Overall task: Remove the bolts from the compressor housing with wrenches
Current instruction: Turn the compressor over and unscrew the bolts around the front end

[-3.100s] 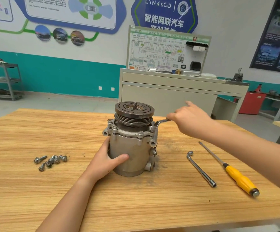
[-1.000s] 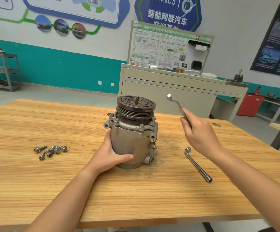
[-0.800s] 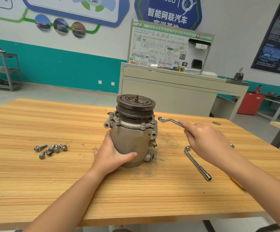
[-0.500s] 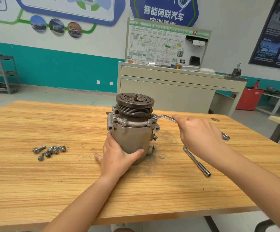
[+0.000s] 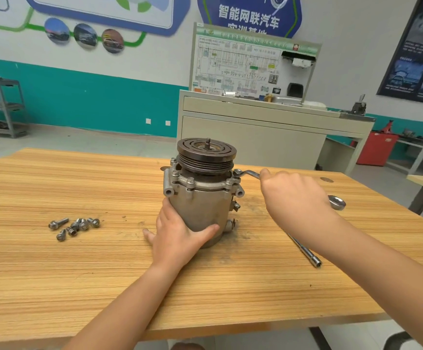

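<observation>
**Mate:** Where's the compressor [image 5: 200, 205], and which way does it point?

**Me:** It stands upright near the middle of the surface [image 5: 79, 286], a little toward the far edge. Its long axis is vertical. The pulley [image 5: 206, 154] is on top, facing the ceiling, and the base is flat on the wood.

**Mate:** And your hands?

**Me:** My left hand [image 5: 177, 236] wraps the lower housing, thumb across the front and fingers [image 5: 168, 210] round the left side. My right hand [image 5: 293, 198] is curled tight round the wrench [image 5: 248, 173]. Its ring looks seated on the bolt [image 5: 237, 172] at the right side of the flange. The shaft runs roughly level from there toward the right edge of the surface.

**Mate:** What could go wrong?

**Me:** Slipping, mostly. If the ring sits only half on the head, a hard pull could jump it off. That would round the bolt and throw my knuckles into the flange. The compressor is also tall on a narrow base. I'm pulling sideways up high, so it could twist or tip if my left grip goes slack.

**Mate:** Anything else?

**Me:** The socket wrench [image 5: 304, 251] lies partly under my right forearm, between the compressor and the right edge, and my arm could knock it. The loose bolts [image 5: 75, 224] lie well apart, toward the left edge. A freed bolt could drop and roll if I don't catch it.
</observation>
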Tool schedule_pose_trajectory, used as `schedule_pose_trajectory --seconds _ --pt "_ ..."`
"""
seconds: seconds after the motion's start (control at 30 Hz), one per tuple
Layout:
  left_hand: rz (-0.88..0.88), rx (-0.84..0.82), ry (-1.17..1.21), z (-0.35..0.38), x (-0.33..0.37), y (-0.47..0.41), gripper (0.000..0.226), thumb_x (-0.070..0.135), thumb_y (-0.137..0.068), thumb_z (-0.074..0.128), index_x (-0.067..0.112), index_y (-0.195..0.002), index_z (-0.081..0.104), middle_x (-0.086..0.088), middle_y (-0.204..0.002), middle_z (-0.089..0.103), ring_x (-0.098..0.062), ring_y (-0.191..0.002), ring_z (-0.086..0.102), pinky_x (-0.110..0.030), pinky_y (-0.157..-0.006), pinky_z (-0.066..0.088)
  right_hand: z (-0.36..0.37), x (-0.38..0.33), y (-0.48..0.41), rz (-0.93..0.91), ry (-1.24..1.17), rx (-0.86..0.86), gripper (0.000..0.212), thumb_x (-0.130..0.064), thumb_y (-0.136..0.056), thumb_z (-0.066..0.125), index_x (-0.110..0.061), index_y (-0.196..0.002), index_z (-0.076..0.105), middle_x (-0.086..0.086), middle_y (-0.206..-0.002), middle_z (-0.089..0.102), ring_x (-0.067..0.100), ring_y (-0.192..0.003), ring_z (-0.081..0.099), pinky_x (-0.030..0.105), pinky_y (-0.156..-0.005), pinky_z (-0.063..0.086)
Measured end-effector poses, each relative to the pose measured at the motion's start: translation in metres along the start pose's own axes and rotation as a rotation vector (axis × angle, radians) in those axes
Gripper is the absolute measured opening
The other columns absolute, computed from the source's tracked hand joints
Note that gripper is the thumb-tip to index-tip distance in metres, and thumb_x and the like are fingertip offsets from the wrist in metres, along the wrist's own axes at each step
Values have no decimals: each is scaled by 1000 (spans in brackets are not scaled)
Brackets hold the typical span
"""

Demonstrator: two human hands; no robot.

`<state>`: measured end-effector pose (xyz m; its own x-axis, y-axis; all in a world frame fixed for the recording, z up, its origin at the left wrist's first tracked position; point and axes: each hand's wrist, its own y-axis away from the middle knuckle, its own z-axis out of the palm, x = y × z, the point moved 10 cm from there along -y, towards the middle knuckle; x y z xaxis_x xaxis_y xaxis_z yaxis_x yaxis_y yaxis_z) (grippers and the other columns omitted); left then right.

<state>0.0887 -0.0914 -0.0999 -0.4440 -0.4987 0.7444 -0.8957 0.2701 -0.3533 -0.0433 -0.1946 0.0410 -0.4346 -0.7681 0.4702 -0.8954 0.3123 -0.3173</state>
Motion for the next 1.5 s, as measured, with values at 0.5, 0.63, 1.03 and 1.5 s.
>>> schedule_pose_trajectory --seconds 0.5,0.63,1.03,1.5 --pt "61 7 -188 -4 3 -4 127 77 -51 65 5 -144 17 -8 -143 42 -25 -133 38 -65 -108 7 -10 -18 -7 -172 148 -30 24 2 -87 45 -7 -106 57 4 -70 44 24 -72 49 29 -52 33" --pt "59 1 -164 -4 1 -5 127 77 -51 65 8 -144 15 -5 -145 40 -23 -134 36 -64 -109 5 4 7 -11 -129 137 4 35 -2 -89 37 -7 -124 42 -1 -58 30 14 -47 27 25 -39 18" --pt "62 -26 -140 -4 1 -5 124 76 -52 63 14 -146 10 2 -146 38 -19 -135 35 -64 -109 6 10 14 -33 -300 205 32 36 -23 -98 28 -12 -131 37 2 -73 49 24 -64 50 28 -51 38" --pt "53 -50 -48 -6 1 -3 122 75 -51 60 21 -146 6 7 -146 37 -17 -135 33 -62 -110 6 2 0 -28 -284 322 -6 36 -17 -93 37 -8 -127 46 0 -59 31 17 -45 27 24 -37 20"
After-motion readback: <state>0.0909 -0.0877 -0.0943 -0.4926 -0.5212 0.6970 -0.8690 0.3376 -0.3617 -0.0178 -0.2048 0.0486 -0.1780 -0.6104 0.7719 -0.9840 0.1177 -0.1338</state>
